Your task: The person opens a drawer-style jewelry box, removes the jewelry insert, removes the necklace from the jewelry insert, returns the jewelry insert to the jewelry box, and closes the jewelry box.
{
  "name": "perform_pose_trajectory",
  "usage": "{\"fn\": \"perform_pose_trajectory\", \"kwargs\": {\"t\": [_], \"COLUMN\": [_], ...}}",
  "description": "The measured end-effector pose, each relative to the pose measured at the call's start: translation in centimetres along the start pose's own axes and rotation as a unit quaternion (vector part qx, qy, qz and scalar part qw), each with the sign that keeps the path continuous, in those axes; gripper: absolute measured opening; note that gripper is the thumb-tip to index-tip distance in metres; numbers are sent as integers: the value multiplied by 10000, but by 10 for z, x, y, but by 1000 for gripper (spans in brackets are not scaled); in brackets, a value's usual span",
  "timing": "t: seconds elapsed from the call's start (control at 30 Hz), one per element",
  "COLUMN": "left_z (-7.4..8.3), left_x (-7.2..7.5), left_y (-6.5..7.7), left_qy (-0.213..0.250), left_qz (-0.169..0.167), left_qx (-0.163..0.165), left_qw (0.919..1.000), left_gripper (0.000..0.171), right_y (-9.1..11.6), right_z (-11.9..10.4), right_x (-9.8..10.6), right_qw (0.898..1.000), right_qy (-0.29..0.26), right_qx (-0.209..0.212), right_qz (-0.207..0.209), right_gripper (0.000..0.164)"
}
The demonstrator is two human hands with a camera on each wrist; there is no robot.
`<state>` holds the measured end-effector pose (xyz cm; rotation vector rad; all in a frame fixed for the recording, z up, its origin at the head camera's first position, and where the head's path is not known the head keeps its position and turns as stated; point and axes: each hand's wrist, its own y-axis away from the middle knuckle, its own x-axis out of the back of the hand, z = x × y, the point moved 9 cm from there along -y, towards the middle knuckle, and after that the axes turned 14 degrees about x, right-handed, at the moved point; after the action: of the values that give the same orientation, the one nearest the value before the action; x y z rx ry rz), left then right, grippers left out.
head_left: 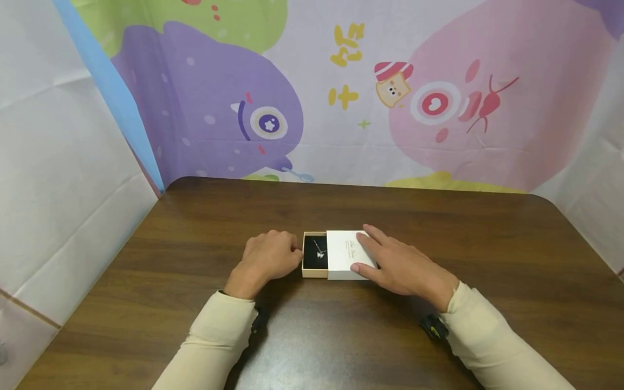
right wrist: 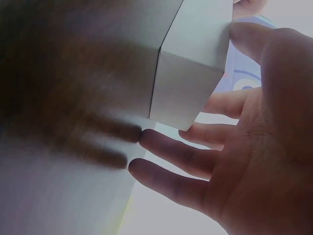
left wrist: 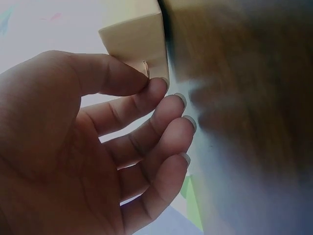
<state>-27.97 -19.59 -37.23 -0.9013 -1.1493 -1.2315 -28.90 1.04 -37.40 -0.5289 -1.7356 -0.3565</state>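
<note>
On the table lies a drawer-style jewelry box with a white sleeve (head_left: 341, 265). Its tan drawer (head_left: 314, 273) stands partly out on the left side. Inside, a silver necklace (head_left: 320, 254) with a small pendant rests on a black insert (head_left: 312, 261). My left hand (head_left: 273, 254) pinches a thin pull ribbon (left wrist: 146, 68) on the drawer's end between thumb and index finger, the other fingers curved beside it. Fingers spread, my right hand (head_left: 397, 262) rests over the sleeve's right part; in the right wrist view, two fingertips reach down by the tabletop beyond the sleeve's end.
The dark brown wooden table (head_left: 195, 216) runs back to a cloth backdrop (head_left: 331, 141) printed with cartoon figures. Pale fabric walls (head_left: 73, 162) stand at both sides. Dark wrist devices (head_left: 434, 327) sit under the cream sleeves.
</note>
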Motion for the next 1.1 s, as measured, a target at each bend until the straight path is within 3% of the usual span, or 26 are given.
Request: {"fn": "perform_pose_trajectory", "kwargs": {"t": [1.1], "left_z": [-5], "left_x": [1], "left_y": [-1], "left_qy": [-18], "left_qz": [-40], "left_qx": [85], "left_qw": [10000], "left_gripper": [26], "right_y": [0], "right_z": [2], "right_x": [-2], "right_qw": [9997], "right_qy": [-62], "right_qx": [-171], "right_qz": [-130], "right_gripper": [82]}}
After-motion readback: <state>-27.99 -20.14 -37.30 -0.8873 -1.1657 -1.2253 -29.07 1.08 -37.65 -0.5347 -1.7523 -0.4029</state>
